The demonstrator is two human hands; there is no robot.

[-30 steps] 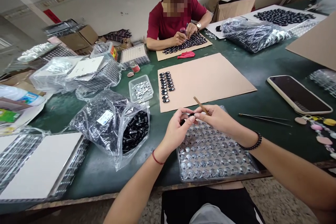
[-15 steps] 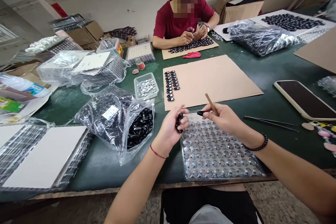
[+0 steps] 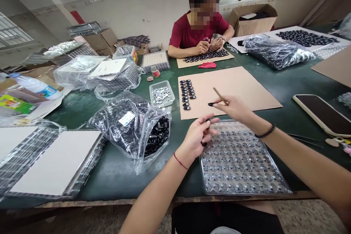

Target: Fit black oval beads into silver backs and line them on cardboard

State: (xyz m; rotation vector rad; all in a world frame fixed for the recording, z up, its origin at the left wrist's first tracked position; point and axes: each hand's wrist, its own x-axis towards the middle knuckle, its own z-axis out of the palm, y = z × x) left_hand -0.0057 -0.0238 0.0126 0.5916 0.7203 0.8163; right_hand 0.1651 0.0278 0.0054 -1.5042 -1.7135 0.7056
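Note:
My right hand (image 3: 237,109) grips a thin wooden stick (image 3: 220,96), and a glossy black oval piece (image 3: 211,104) shows at its fingertips. It hovers over the near edge of a cardboard sheet (image 3: 233,84). My left hand (image 3: 196,137) is half curled, palm up, with small black pieces (image 3: 204,143) partly hidden among its fingers. Below both hands lies a clear plastic tray (image 3: 241,164) with rows of round pockets. Black oval pieces (image 3: 185,94) with pale shiny centres stand in two columns at the sheet's left side.
An open plastic bag (image 3: 126,128) of black pieces lies left, near a small tub (image 3: 161,93) of silvery bits. Stacked trays (image 3: 55,161) fill the left. Tweezers (image 3: 304,139) and a phone (image 3: 323,113) lie right. A co-worker (image 3: 201,33) in red sits across the table.
My right hand has moved forward over the cardboard's near edge with the stick and black piece. My left hand's fingers have loosened and stretched. The whole view has shifted slightly.

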